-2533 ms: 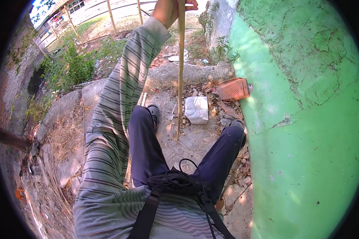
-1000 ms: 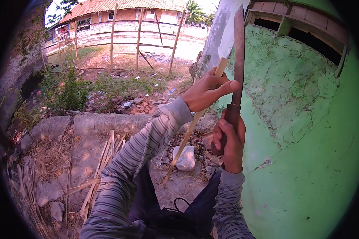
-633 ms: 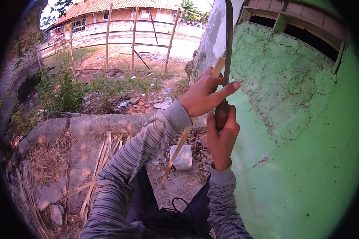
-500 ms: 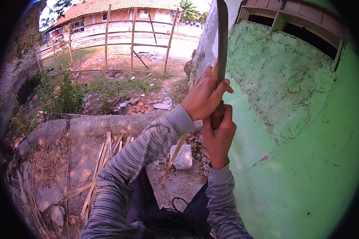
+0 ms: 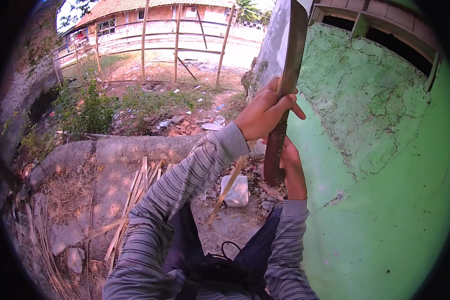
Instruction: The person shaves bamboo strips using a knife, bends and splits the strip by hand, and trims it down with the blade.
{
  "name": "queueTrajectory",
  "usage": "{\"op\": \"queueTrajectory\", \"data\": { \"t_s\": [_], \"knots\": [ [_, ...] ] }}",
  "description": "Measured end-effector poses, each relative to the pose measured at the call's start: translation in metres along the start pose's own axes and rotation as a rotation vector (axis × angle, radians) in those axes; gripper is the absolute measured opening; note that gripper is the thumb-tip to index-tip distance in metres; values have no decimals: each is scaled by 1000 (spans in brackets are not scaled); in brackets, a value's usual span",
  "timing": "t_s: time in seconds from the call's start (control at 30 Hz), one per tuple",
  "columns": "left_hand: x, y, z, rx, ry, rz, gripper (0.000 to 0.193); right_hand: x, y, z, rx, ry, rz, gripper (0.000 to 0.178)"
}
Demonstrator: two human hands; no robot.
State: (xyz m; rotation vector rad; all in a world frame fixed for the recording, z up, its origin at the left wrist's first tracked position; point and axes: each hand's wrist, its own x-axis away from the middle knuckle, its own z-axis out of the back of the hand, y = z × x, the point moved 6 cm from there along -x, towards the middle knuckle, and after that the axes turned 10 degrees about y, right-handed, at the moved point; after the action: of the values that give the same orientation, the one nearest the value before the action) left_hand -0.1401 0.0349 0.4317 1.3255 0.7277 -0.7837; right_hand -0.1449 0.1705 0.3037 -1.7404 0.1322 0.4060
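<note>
A machete [image 5: 295, 52] stands almost upright in front of me, its long dark blade pointing up past the top edge and its brown curved handle below. My left hand [image 5: 259, 116] is closed round the base of the blade, thumb across it and a finger showing beyond. A thin bamboo strip [image 5: 228, 189] slants down from under this hand to the ground; its upper part runs beside the blade. Behind the machete's handle is my right hand [image 5: 294, 172], its fingers mostly hidden, so whether it grips anything is unclear.
A green plastered wall [image 5: 375, 210] rises close on my right. Split bamboo strips [image 5: 130, 202] lie at the left on the ground, near a low concrete ledge [image 5: 145, 147]. A whitish block [image 5: 236, 191] sits between my legs. Beyond are rubble, plants and a bamboo fence [image 5: 177, 45].
The machete and both hands have shifted slightly right in view. My right hand, formerly wrapped round the handle, now sits behind it with more of the handle exposed.
</note>
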Motion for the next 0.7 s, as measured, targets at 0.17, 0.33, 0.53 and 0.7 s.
{"op": "queueTrajectory", "data": {
  "t_s": [0.17, 0.33, 0.53, 0.7],
  "knots": [
    [3, -2, -9, 152, -29, 100, 40, -9, 15, -20, -209, -119, -11, 26],
    [1, 15, 25, -227, 21, -104, 46, -30, 19, 10, 287, 192, 327, 18],
    [34, -4, 67, 112, -201, 459, 53, -16, 8, 120, 428, 395, 77, 25],
    [107, -56, 106, 184, -172, 748, 54, 40, -11, 196, 392, 365, -147, 30]
  ]
}}
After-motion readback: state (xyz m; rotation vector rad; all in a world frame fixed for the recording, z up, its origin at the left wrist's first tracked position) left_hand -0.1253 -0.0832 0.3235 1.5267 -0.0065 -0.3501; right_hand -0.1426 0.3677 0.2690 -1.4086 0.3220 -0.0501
